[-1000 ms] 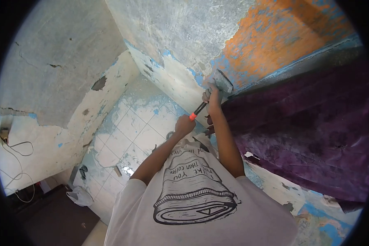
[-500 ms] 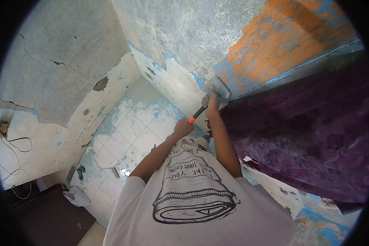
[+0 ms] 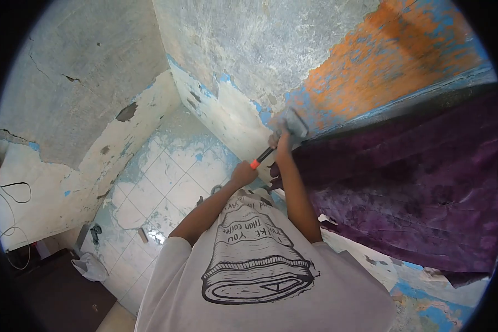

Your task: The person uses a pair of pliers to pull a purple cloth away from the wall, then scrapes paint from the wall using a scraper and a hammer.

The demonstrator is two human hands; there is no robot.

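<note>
A long-handled scraper slants up to the wall, its handle black with an orange band. My left hand is closed round the handle's lower end, just below the band. Higher up, close behind the wide grey head, my right hand also grips it. The scraper's head overlaps the wall where bare grey plaster meets blue and orange paint. Motion blurs the head a little, and part of the handle is hidden by my fingers.
A purple cloth hangs along the right, under a ledge. Pale flakes and dust lie over the tiled floor. At lower left are a dark brown piece of furniture, a plastic bag and loose cables.
The view has shifted slightly, so the floor and left wall sit further left. Both hands keep their hold on the scraper, whose head appears a little further left.
</note>
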